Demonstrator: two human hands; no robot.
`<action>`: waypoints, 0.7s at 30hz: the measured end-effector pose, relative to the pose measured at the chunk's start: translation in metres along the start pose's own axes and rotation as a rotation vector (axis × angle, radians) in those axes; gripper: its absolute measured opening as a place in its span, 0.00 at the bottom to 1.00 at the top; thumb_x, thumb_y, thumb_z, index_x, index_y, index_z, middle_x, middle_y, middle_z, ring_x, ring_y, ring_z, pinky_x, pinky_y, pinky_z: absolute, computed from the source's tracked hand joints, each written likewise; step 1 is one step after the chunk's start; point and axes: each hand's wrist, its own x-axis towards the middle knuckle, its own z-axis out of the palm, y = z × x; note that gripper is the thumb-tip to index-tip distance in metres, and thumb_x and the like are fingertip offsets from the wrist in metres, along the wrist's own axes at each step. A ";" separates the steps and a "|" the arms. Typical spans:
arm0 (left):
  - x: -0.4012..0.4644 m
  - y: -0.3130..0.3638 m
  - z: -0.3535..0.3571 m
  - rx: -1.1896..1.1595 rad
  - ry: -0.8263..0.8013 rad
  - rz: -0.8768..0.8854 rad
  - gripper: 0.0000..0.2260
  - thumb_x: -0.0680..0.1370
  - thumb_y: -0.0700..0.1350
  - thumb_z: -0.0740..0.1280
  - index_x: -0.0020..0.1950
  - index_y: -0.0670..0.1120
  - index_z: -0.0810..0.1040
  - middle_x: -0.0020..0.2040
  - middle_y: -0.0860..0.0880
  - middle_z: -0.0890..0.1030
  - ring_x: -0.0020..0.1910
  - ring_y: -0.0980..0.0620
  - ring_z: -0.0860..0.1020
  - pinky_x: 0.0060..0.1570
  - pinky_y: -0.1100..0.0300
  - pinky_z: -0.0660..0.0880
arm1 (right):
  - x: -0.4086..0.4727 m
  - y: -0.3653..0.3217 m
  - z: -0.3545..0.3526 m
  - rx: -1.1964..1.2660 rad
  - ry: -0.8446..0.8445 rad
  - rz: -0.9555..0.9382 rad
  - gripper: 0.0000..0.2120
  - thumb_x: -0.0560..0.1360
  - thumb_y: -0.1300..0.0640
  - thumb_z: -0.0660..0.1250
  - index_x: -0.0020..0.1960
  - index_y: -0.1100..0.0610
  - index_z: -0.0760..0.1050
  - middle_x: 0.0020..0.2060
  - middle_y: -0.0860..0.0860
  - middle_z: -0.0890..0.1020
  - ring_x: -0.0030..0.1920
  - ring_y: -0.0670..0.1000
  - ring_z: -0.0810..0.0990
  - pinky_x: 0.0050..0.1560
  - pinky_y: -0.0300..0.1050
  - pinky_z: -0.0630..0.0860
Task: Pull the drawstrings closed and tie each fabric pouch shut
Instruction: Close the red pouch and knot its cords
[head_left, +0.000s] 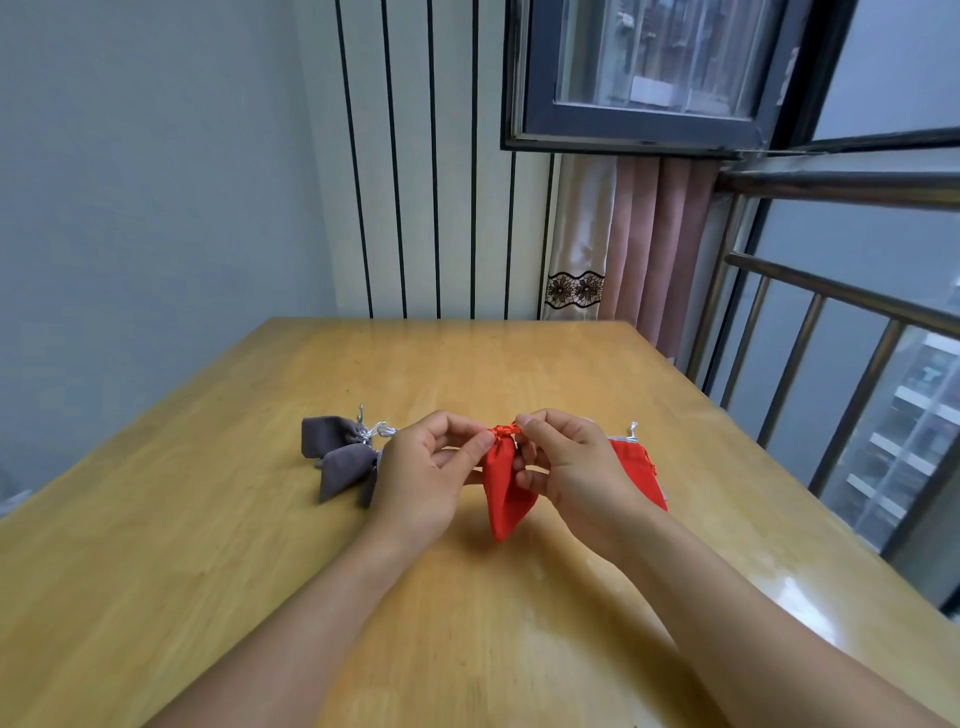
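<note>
A red fabric pouch hangs between my hands above the wooden table, its neck gathered tight. My left hand and my right hand each pinch the red drawstring at the pouch's top, where a knot shows. Two grey pouches with white cords lie cinched on the table just left of my left hand. Another red pouch lies flat behind my right hand, mostly hidden, with a grey-white edge and cord beside it.
The table's right edge runs along a metal railing and large window. A striped wall and a pink curtain stand beyond the far edge. Bare tabletop stretches in front of my forearms.
</note>
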 end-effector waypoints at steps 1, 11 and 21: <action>0.001 -0.001 0.000 -0.028 0.022 -0.012 0.02 0.77 0.36 0.69 0.46 0.37 0.80 0.38 0.46 0.85 0.37 0.51 0.85 0.36 0.63 0.79 | 0.000 0.000 0.000 -0.001 -0.002 0.001 0.11 0.81 0.59 0.64 0.41 0.61 0.73 0.29 0.50 0.74 0.32 0.47 0.74 0.36 0.40 0.74; 0.011 -0.007 0.005 0.039 0.167 -0.050 0.05 0.79 0.42 0.68 0.44 0.45 0.80 0.39 0.47 0.85 0.35 0.56 0.80 0.35 0.61 0.78 | 0.000 0.002 0.005 -0.055 0.088 -0.078 0.14 0.81 0.59 0.64 0.37 0.58 0.74 0.28 0.48 0.75 0.33 0.48 0.75 0.35 0.40 0.74; 0.025 -0.003 -0.026 0.206 0.173 -0.090 0.06 0.78 0.41 0.69 0.54 0.48 0.78 0.49 0.50 0.84 0.40 0.58 0.82 0.39 0.62 0.77 | 0.018 -0.013 -0.053 -0.938 0.324 -0.297 0.04 0.77 0.52 0.69 0.49 0.51 0.81 0.41 0.46 0.81 0.40 0.47 0.78 0.39 0.41 0.72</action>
